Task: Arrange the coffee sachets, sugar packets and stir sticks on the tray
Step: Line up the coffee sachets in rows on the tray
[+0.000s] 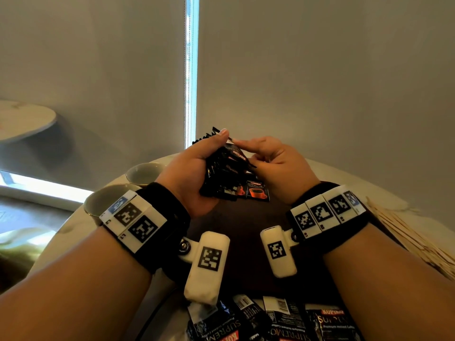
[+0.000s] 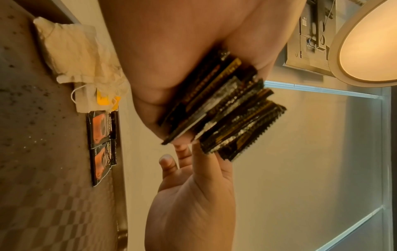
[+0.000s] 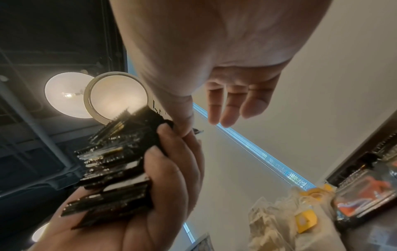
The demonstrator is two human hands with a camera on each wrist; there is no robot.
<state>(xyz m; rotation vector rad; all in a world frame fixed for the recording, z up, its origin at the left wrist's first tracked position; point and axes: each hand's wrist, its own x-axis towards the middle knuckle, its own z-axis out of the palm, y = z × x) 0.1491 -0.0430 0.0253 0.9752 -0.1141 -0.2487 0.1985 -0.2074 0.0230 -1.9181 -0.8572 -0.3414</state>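
The left hand (image 1: 194, 168) grips a fanned coffee-sachet stack (image 1: 222, 173) while the right hand (image 1: 275, 166) pinches one at its 1 o'clock corner; tugging could spill the rest.

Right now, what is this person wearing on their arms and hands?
Both forearms are bare, with no sleeves or gloves. Each wrist has a wide black strap: left strap, right strap. On each strap sit white blocks printed with black square code markers, a few with a blue patch. A white rounded camera pod with its own marker hangs under each wrist.
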